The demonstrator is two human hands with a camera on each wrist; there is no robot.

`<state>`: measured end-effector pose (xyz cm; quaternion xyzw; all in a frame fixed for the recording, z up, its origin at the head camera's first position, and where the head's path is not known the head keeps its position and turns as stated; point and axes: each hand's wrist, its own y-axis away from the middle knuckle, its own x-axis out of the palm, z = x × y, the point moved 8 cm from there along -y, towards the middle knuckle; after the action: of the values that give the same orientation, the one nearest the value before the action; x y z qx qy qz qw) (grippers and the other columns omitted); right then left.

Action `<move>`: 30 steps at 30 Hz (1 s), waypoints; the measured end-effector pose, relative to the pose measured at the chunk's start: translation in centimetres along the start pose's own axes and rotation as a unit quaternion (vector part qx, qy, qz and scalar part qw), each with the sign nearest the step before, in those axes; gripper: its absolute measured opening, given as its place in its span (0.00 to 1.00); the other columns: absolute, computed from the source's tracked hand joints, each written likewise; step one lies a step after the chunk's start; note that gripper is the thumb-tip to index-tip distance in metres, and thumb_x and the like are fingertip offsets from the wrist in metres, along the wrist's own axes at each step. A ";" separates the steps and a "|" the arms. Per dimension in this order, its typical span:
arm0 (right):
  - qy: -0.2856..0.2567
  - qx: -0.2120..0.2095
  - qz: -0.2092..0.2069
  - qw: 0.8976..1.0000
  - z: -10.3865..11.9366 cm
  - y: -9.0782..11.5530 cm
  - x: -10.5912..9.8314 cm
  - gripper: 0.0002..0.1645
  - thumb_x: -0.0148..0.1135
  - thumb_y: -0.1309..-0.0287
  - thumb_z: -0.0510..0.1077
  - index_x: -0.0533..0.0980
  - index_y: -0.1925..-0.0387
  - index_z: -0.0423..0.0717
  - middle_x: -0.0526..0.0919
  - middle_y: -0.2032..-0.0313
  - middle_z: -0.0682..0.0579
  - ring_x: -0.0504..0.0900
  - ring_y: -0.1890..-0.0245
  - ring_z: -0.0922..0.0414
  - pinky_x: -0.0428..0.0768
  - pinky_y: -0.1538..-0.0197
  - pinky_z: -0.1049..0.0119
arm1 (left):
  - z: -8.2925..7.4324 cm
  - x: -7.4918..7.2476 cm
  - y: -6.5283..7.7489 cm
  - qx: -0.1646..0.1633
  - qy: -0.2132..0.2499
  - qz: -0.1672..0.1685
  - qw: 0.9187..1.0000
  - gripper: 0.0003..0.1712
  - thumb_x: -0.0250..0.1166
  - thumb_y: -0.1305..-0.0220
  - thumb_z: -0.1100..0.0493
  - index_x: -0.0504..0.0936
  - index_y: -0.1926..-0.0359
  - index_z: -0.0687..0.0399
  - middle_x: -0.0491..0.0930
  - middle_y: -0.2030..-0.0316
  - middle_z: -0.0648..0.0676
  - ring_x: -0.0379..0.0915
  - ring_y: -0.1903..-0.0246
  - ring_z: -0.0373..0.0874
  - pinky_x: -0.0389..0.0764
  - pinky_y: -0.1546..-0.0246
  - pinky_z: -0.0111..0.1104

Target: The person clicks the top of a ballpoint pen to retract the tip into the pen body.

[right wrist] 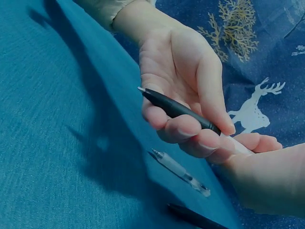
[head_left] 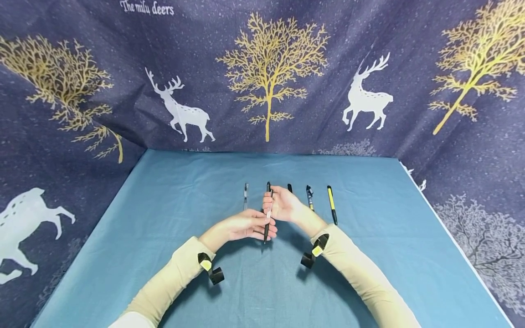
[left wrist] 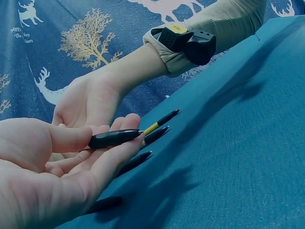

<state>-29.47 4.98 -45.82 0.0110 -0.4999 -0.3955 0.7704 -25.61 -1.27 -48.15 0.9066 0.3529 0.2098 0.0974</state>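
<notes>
**Black pen held between two hands above a row of pens**

At far left of the row, a clear pen (head_left: pixel 245 196) flat on the blue table (head_left: pixel 143 218), tip toward the person, seen close in the right wrist view just beneath the hands. Next, the left hand (head_left: pixel 242 226), palm up and turned inward, fingers (right wrist: pixel 190 131) curled under the lower part of a black pen (head_left: pixel 267 214), thumb laid along the barrel from above: a light pinch near the tip end, plain in both wrist views. Pen lifted clear of the table, roughly in line with the row, tip pointing back toward the person. Just right of it, the right hand (head_left: pixel 283 205), fingers wrapped round the upper, paler section of the same pen; exact closure hard to read from the head view, though the right wrist view shows fingertips meeting the barrel. Partly hidden behind the right hand, another black pen (head_left: pixel 289 187), only its far end showing. Further right, a dark pen with white markings (head_left: pixel 309 197), then a yellow-and-black pen (head_left: pixel 331 205), both flat on the table and parallel. On each wrist, a small black camera strapped over a beige sleeve (head_left: pixel 361 273). Behind and on both sides, navy cloth printed with white deer and golden trees (head_left: pixel 270 68).
</notes>
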 end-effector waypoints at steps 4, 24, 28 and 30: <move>-0.008 -0.003 -0.004 1.000 0.1 -0.2 0.0 0.27 0.25 0.24 0.55 0.59 0.78 0.51 0.60 0.82 0.60 0.57 0.81 0.64 0.60 0.71 0.73 | -0.3 0.1 0.1 0.013 0.004 0.009 1.000 0.26 0.46 0.24 0.64 0.59 0.37 0.83 0.85 0.61 0.52 0.84 0.59 0.42 0.81 0.46 0.41; -0.039 -0.014 0.040 0.998 0.3 -0.6 0.6 0.27 0.21 0.26 0.49 0.59 0.81 0.51 0.54 0.82 0.60 0.49 0.78 0.64 0.57 0.71 0.73 | -0.6 -0.6 0.3 0.027 0.019 -0.029 0.999 0.23 0.46 0.25 0.66 0.61 0.38 0.84 0.85 0.62 0.55 0.84 0.60 0.43 0.83 0.48 0.41; -0.041 -0.011 0.048 0.998 0.1 -0.7 0.6 0.25 0.22 0.29 0.46 0.60 0.81 0.51 0.54 0.81 0.60 0.49 0.78 0.64 0.57 0.71 0.73 | -0.6 -0.7 0.4 0.023 0.021 -0.031 0.999 0.22 0.47 0.26 0.66 0.63 0.39 0.83 0.85 0.62 0.55 0.84 0.60 0.44 0.82 0.47 0.42; -0.040 -0.010 0.051 0.998 0.0 -0.7 0.5 0.24 0.23 0.30 0.45 0.60 0.81 0.51 0.55 0.82 0.60 0.49 0.77 0.64 0.57 0.70 0.73 | -0.5 -0.6 0.5 0.020 0.023 -0.031 0.999 0.22 0.47 0.26 0.66 0.62 0.39 0.83 0.85 0.62 0.56 0.84 0.59 0.44 0.81 0.46 0.42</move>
<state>-29.80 4.18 -45.69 -0.0379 -0.5266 -0.3609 0.7687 -25.95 -2.04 -47.73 0.8921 0.3868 0.2203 0.0775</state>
